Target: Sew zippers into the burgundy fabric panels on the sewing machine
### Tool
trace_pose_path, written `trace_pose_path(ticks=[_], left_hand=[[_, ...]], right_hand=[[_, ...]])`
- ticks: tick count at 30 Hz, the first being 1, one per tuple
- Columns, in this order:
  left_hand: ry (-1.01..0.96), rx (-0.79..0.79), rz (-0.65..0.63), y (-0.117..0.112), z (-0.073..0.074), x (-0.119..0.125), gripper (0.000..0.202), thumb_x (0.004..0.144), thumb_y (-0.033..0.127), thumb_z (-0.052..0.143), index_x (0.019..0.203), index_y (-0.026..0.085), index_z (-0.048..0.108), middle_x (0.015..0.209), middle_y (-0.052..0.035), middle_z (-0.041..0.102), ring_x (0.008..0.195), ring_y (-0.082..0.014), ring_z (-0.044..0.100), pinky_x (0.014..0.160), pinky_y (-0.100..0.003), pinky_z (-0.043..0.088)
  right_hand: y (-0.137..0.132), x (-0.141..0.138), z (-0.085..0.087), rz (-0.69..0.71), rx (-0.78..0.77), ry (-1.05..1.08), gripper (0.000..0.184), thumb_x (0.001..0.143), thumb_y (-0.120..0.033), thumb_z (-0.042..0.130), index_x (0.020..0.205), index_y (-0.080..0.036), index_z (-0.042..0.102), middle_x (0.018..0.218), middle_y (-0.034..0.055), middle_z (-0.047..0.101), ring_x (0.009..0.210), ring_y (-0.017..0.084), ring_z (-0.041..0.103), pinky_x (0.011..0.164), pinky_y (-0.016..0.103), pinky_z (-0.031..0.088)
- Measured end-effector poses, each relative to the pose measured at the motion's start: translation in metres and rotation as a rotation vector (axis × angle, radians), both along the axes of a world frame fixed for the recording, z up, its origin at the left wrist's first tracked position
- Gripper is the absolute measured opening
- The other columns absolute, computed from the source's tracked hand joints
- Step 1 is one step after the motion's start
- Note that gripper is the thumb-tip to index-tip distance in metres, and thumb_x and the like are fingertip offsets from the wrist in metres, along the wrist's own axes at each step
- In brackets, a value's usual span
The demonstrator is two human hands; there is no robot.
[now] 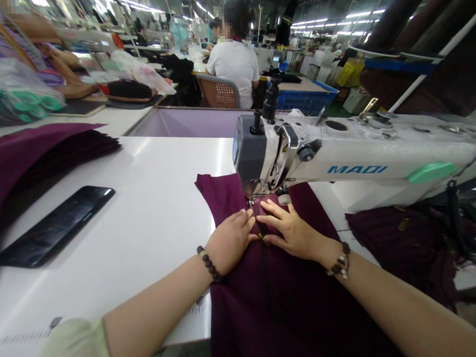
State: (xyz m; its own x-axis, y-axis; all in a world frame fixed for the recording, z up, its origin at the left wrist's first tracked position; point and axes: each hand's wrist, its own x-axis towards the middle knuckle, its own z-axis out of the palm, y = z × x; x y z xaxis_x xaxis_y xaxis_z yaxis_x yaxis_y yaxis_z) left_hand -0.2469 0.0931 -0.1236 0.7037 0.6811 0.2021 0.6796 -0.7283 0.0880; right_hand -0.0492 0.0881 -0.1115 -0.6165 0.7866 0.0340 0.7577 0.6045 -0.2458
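Observation:
A dark purple fabric piece (243, 304) with a zipper (263, 267) down its middle lies under the needle area of a white sewing machine (355, 147). My left hand (232, 240) rests flat on the cloth left of the zipper, its fingertips close to the presser foot (251, 202). Fingers spread, my right hand (293, 228) presses on the cloth on the zipper's right side. Both thumbs point at the brass zipper pull (260, 236) between them; whether they touch it I cannot tell. Neither hand grips anything.
On the white table (160, 203) lie a black phone (56, 226) and a stack of purple fabric pieces (43, 150) at left. More purple cloth (402, 250) is heaped right of the machine. A seated person in a white shirt (235, 63) works ahead, beside a blue crate (305, 99).

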Motion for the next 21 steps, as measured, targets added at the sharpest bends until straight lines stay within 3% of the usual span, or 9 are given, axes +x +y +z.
trace_pose_path(ticks=[16,21], left_hand=[[0.03,-0.029,0.051,0.001,0.003,0.006,0.041,0.081,0.026,0.058,0.113,0.003,0.049,0.122,-0.0174,0.05,0.114,-0.0259,0.046,0.098,-0.036,0.041],[-0.013,-0.096,0.065,0.007,0.005,0.005,0.035,0.081,0.026,0.058,0.11,0.007,0.052,0.116,-0.0143,0.053,0.109,-0.0245,0.049,0.096,-0.035,0.043]], right_hand=[[0.01,0.006,-0.001,0.047,-0.014,-0.014,0.039,0.088,-0.034,0.048,0.125,-0.022,0.042,0.138,0.0137,0.03,0.125,0.026,0.029,0.098,0.059,0.022],[0.012,0.003,0.007,0.042,-0.022,-0.012,0.039,0.088,-0.038,0.047,0.123,-0.021,0.045,0.135,0.0146,0.034,0.124,0.027,0.032,0.098,0.058,0.024]])
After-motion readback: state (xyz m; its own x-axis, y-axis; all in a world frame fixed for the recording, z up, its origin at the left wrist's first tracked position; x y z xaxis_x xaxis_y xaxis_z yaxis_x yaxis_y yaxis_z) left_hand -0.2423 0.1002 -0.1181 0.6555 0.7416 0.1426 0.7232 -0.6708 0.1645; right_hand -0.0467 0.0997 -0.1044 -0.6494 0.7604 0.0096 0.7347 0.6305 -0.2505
